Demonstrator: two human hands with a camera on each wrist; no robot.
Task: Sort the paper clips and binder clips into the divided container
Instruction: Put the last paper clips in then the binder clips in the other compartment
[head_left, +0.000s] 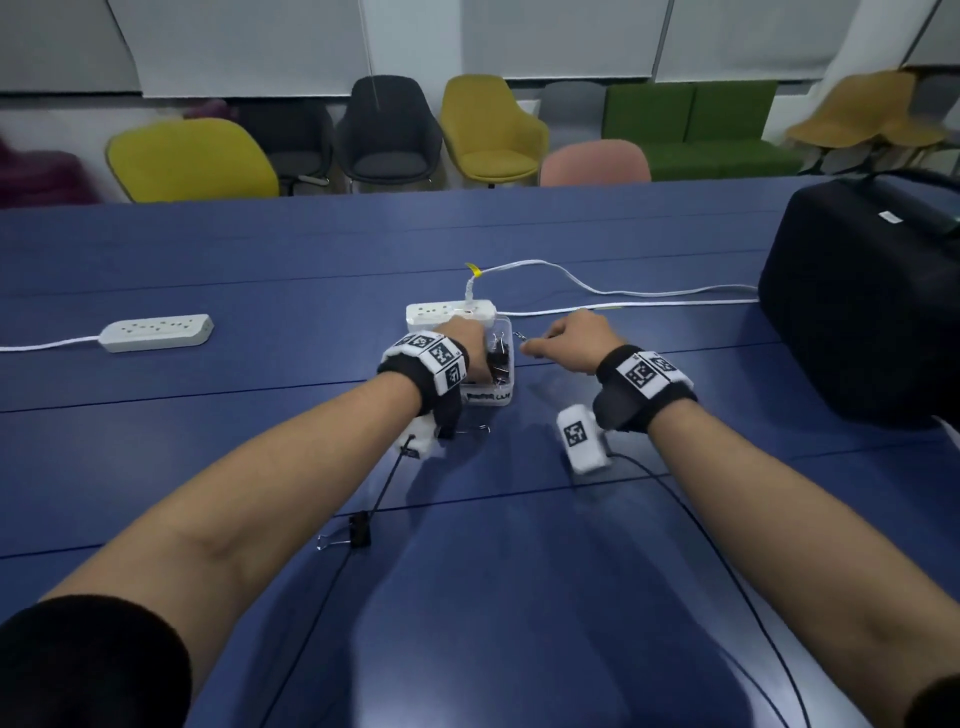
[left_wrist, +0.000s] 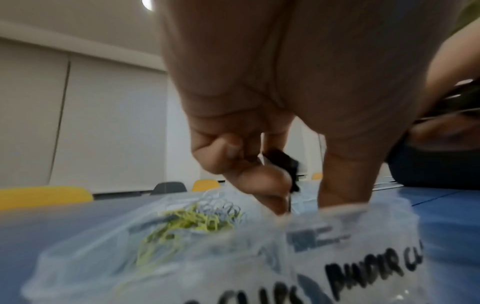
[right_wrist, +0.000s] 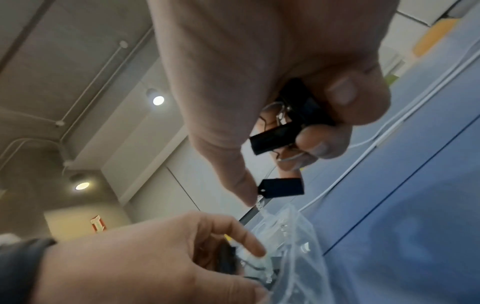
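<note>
A clear divided container (head_left: 501, 397) stands mid-table, its front wall lettered "BINDER CL" (left_wrist: 369, 271). Yellow and silver paper clips (left_wrist: 192, 220) fill its left compartment; black binder clips (head_left: 497, 364) lie in the right one. My left hand (head_left: 460, 335) hovers over the container, its fingers (left_wrist: 259, 181) pinching a black binder clip (left_wrist: 283, 162). Just right of the container, my right hand (head_left: 571, 335) grips several black binder clips (right_wrist: 272, 137), one of which dangles (right_wrist: 281, 188). Loose binder clips lie on the table near me (head_left: 348, 535) and under my left wrist (head_left: 467, 429).
One white power strip (head_left: 156, 332) lies at the left and another (head_left: 449, 312) sits right behind the container, with a white cable (head_left: 623, 291) running right. A black bag (head_left: 862, 296) stands at the right. Chairs line the table's far edge. Thin black wires trail from both wrists.
</note>
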